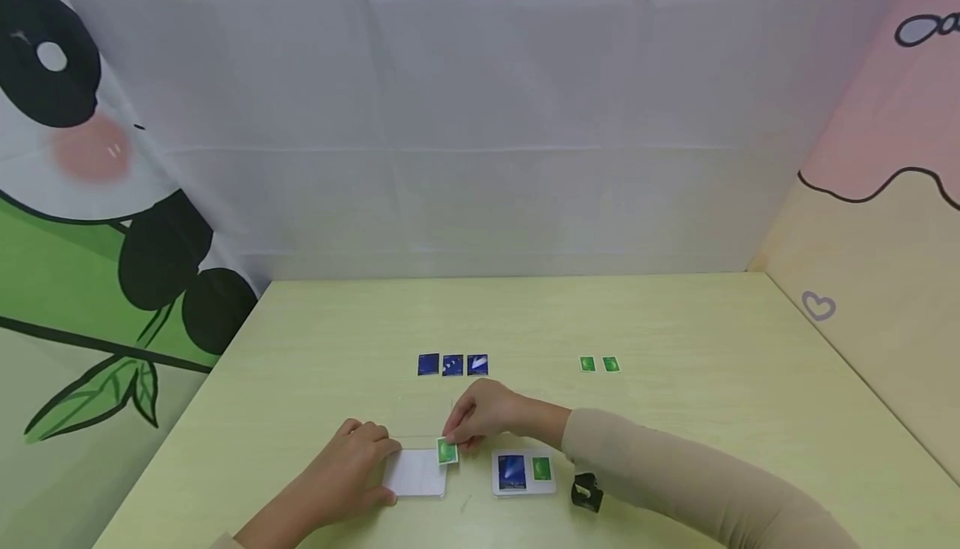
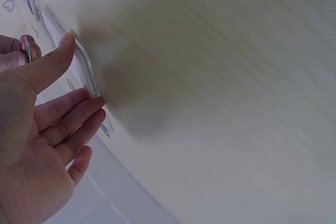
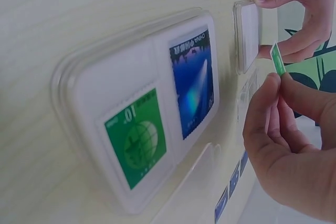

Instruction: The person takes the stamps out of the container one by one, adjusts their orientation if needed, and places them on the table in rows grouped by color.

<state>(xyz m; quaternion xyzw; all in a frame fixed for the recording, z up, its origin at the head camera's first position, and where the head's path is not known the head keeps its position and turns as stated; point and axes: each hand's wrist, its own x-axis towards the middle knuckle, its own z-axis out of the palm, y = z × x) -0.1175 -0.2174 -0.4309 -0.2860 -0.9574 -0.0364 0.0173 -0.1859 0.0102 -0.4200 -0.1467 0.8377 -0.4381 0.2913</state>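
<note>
My right hand (image 1: 486,416) pinches a small green postage stamp (image 1: 447,451) between thumb and fingertips, over the right end of a flat white case (image 1: 415,474). In the right wrist view that stamp (image 3: 277,59) is tilted, almost edge-on. Thumb and fingers of my left hand (image 1: 348,470) grip opposite edges of the white case, which has clear plastic edges. To its right lies a second white case (image 1: 523,491), bearing a large blue stamp (image 3: 192,82) and a green stamp (image 3: 137,139) side by side.
Three blue stamps (image 1: 452,365) lie in a row farther back, with two green stamps (image 1: 599,364) to their right. A clear plastic cover (image 3: 191,192) lies beside the second case. A small dark object (image 1: 587,492) shows beneath the right sleeve. Printed cloth walls the table.
</note>
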